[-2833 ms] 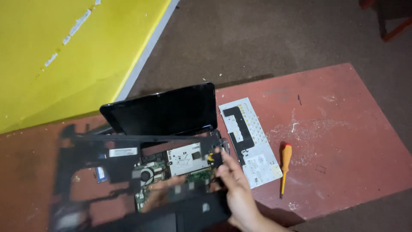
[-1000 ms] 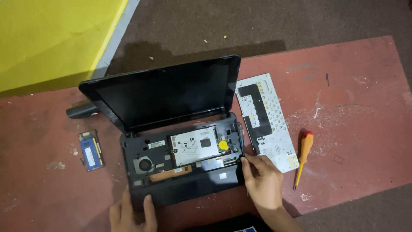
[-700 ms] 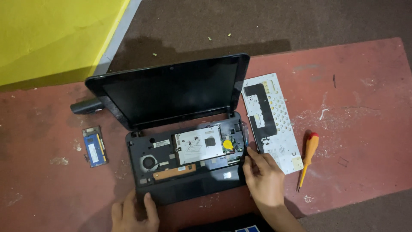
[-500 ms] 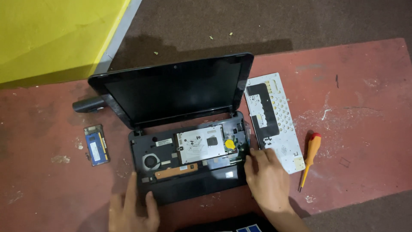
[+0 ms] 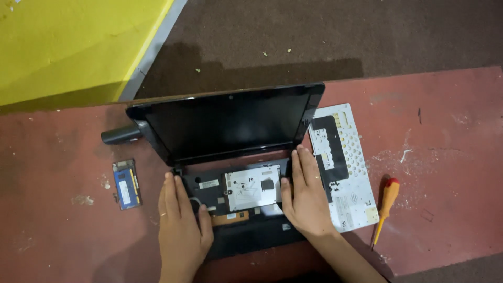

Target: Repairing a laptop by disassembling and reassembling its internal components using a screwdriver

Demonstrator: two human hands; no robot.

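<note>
A small black laptop (image 5: 230,123) stands open on the red floor, its keyboard removed so the silver metal plate and circuit parts (image 5: 250,187) of the base show. My left hand (image 5: 181,225) lies flat on the left side of the base, fingers together pointing at the hinge. My right hand (image 5: 305,196) lies flat on the right side of the base, fingertips near the right hinge. Neither hand holds anything.
The removed keyboard (image 5: 343,165) lies face down right of the laptop. An orange-handled screwdriver (image 5: 386,204) lies further right. A small blue memory module (image 5: 126,183) lies left of the laptop. A black cylindrical battery part (image 5: 120,133) sticks out behind the left hinge. Yellow sheet (image 5: 68,47) at top left.
Both hands moved up from the front edge onto the laptop base, now lying flat on its left and right sides. The camera view shifted slightly.
</note>
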